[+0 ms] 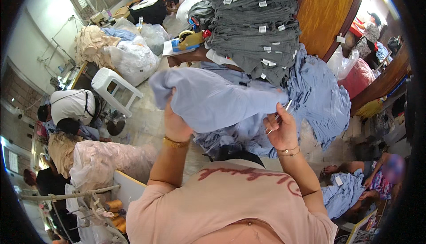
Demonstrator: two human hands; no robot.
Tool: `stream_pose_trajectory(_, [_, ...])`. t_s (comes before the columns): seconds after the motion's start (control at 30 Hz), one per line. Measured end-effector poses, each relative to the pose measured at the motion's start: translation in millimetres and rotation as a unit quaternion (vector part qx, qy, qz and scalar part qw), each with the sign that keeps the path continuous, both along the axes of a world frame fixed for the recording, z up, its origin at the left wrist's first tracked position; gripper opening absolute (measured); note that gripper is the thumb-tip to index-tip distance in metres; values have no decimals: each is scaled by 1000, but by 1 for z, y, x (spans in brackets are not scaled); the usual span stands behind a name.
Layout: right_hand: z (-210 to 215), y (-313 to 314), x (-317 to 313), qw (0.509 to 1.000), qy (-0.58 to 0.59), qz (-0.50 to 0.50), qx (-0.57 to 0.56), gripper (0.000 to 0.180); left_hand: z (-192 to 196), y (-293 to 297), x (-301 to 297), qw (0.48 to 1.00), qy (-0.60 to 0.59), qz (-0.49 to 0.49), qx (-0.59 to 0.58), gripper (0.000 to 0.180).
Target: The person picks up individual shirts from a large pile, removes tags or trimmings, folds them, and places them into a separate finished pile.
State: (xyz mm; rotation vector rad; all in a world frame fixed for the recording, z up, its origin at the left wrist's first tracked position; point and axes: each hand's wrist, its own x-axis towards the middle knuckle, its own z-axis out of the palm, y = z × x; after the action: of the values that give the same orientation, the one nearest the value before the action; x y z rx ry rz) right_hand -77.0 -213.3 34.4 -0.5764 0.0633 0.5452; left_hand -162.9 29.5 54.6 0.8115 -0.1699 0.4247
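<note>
A light blue garment is stretched up in front of me between both hands. My left hand is closed on its left end, with the fingers partly hidden behind the fabric. My right hand pinches the garment's right edge. That same hand also holds a small pair of metal scissors, blades pointing up and a handle loop showing by the fingers. Below and behind the raised cloth lies a heap of similar blue garments.
A tall stack of dark grey garments with white tags rises ahead. Near it lies a tape dispenser. A white plastic stool and stuffed bags stand left. Thread cones sit lower left. Other people work on both sides.
</note>
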Motion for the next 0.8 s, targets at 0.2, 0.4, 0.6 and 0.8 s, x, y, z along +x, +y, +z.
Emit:
stream_pose_trajectory(0.2, [-25,12,6,993,-63,-41,-93,23,21,54,85,982,179,17,55,30])
stream_pose_trajectory(0.4, [39,17,56,954,-245,-153,-80,21,111,84,138,958,-134,-251,27,30])
stream_pose_trajectory(0.6, [6,-12,62,946,-206,-165,-188,14,38,61,119,980,167,-107,12,31])
stream_pose_trajectory(0.8, [-154,-72,-5,875,-62,-72,-475,12,-200,44,60,857,484,-155,-88,40])
